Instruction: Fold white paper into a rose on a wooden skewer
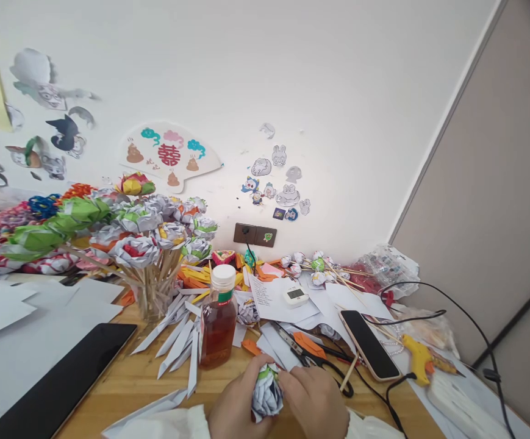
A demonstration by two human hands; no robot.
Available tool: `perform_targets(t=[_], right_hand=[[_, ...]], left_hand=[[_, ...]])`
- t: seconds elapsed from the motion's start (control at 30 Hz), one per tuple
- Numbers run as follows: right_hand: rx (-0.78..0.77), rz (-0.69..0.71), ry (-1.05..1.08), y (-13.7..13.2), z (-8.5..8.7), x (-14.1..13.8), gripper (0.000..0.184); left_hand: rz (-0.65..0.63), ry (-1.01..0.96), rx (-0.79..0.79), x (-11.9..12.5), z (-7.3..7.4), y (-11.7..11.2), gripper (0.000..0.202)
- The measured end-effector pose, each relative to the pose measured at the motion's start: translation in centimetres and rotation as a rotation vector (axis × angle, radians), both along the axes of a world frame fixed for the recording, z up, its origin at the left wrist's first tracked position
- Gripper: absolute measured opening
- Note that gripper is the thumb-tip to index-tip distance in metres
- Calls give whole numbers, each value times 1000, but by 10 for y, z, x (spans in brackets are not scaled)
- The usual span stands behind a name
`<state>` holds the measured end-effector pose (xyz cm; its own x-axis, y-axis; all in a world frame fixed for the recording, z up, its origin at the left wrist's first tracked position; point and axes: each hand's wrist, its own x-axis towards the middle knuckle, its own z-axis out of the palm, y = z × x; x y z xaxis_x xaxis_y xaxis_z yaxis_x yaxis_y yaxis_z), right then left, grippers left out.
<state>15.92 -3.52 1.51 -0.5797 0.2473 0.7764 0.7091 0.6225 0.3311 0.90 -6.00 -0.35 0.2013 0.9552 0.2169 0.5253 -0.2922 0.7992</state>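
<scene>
Low in the middle of the head view, a paper flower [267, 399] with white petals and a green inner layer sits between my two hands. My left hand [237, 396] wraps its left side, thumb near the top. My right hand [313, 399] presses its curled fingers against the flower's right side; their tips are partly hidden. Just beyond my hands stands a capped bottle of amber liquid [219, 323]. Black-handled scissors [322, 363] lie close past my right hand, beside folded orange paper [309, 344].
A clear container [148, 299] holds several paper flowers on sticks. Folded white strips [177, 347] lie beside it. A tablet [70, 378] is at left. On the right are a phone [369, 344], a yellow glue gun [418, 360] with its cord, and a white timer [296, 295].
</scene>
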Motion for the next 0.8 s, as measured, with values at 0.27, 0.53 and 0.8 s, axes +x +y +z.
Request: perform_targets(t=[0.27, 0.53, 0.8], right_hand=[[78, -27, -41, 3, -6, -1, 29], [8, -34, -30, 6, -7, -2, 38], [-275, -45, 0, 2, -8, 5, 48]], left_hand=[[5, 8, -15, 1, 3, -1, 56], [18, 53, -59, 0, 4, 0, 57], [24, 36, -44, 0, 4, -1, 56]])
